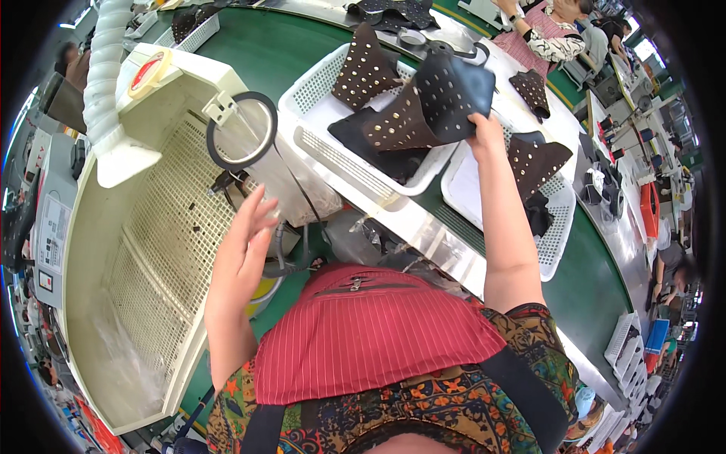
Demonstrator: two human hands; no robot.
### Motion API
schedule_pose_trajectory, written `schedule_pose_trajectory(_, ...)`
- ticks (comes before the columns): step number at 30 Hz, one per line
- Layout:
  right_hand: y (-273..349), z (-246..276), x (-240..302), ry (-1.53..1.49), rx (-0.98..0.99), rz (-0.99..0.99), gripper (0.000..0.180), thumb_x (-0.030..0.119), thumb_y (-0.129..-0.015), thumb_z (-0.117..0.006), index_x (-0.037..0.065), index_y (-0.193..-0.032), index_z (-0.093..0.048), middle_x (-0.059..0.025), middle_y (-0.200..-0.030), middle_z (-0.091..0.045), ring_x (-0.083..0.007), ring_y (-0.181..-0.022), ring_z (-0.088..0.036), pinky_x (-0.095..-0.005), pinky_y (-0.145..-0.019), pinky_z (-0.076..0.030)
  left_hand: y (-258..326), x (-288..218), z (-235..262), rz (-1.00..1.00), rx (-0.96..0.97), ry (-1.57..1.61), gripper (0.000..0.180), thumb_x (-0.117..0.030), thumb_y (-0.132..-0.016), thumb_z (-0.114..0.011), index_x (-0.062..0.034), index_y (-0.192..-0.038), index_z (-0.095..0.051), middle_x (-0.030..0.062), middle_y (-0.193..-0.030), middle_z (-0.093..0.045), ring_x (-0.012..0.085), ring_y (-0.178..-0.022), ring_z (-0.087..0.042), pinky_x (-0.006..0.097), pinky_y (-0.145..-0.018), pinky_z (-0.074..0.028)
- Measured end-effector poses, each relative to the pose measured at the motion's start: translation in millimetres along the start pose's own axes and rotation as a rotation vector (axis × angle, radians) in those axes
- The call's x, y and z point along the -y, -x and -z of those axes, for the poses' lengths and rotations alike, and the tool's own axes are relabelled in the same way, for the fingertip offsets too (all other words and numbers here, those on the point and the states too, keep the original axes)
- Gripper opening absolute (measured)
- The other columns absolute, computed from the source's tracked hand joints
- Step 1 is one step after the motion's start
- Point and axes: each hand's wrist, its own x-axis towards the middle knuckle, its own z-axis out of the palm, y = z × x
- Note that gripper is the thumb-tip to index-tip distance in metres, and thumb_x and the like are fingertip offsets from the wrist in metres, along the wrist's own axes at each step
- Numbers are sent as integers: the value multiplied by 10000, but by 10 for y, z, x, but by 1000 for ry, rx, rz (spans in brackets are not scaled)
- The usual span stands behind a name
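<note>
Nearest is a red striped apron [370, 329]; past it, the grip of the right hand [486, 135] is pinched on a corner of a studded dark piece [457, 94], likely so its studded face shows uncovered, above the right side of a white basket [308, 92] on the green bench [605, 280]. The left hand [243, 246], fingers loosely spread, holds nothing.

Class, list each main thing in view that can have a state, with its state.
Left hand: open, empty.
Right hand: gripping.
Studded piece: held, curved.
Left basket: loaded.
Right basket: loaded.
Cream booth: open, dark scraps inside.
White hose: hanging down.
Red striped apron: worn.
</note>
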Motion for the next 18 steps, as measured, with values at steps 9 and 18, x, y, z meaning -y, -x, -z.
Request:
schedule_pose_trajectory(9,-320,-791,40,912,-199,692,374,249,-798,-600,37,-1105,-598,-162,-1082,-605,-322,-1027,-566,-458,-864,-434,479,816,926,227,-437,78,409,-195,-974,-432,8,-1328,-424,174,-1256,-536,250,-1100,-551,358,-978,-392)
schedule_pose_trajectory(18,-302,-2100,325,1493,-296,811,314,245,-766,-629,114,-1049,-591,-85,-1105,-563,-297,-1057,-523,-488,-855,-410,715,1115,1451,452,-498,-515,343,-166,-906,-523,-10,-1210,-556,200,-1159,-593,300,-1078,-579,374,-925,-436)
